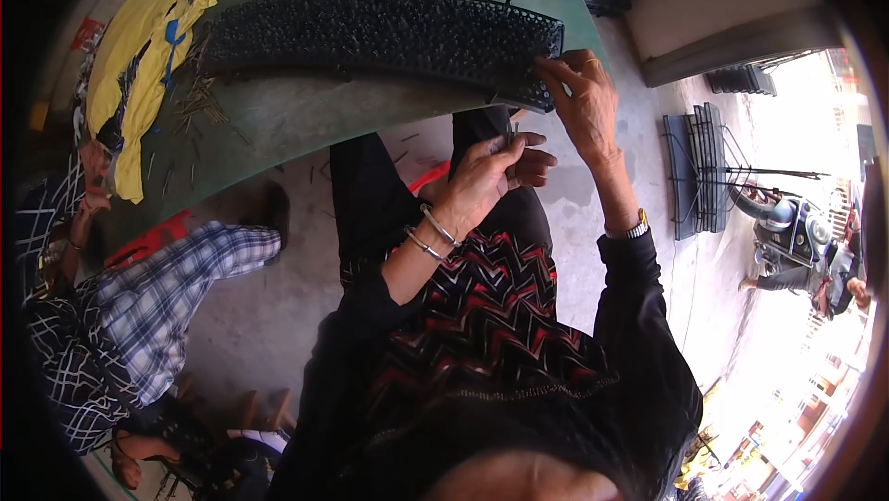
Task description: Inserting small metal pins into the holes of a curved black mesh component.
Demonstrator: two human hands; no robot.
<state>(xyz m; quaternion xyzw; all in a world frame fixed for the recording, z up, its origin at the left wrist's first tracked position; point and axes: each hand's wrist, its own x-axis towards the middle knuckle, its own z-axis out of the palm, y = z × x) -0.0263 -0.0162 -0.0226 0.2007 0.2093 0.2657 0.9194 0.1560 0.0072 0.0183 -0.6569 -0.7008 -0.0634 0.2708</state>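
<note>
Panel (389, 36) is laid across the table (287, 114), presumably so its right end can be reached by the right hand (587, 105), whose grip there cannot be made out, while thin rods (511, 133) are gripped in the curled left hand (483, 177), probably for easy reach.

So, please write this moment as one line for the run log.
left hand: holds thin dark pieces | right hand: fingertips at right end of black perforated rack | rack: on green table
</note>
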